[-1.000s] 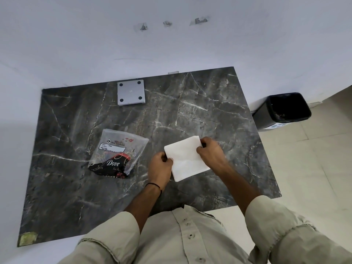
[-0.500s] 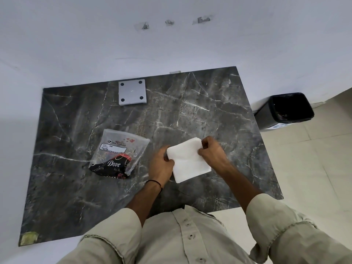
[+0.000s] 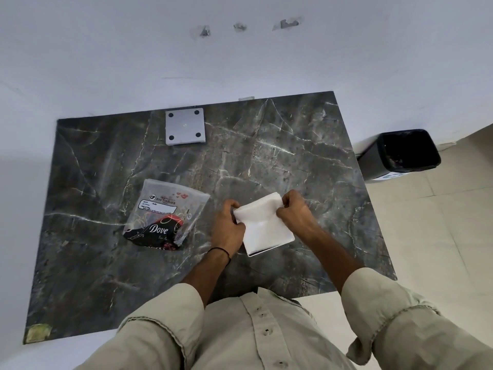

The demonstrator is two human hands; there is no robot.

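The tissue (image 3: 264, 225) is lying at the near middle of the table (image 3: 106, 263), with the left hand (image 3: 226, 228) pinching its left edge and the right hand (image 3: 293, 209) pinching its far right corner. The tissue packet (image 3: 165, 217) is sitting just left of the left hand. The plate (image 3: 185, 126) is resting at the table's far edge, against the wall. The bin (image 3: 400, 156) is standing on the floor, off the table's right side.

White folded tissue (image 3: 262, 227), roughly square, far corners pinched up off the dark marble table (image 3: 306, 145), near edge low.
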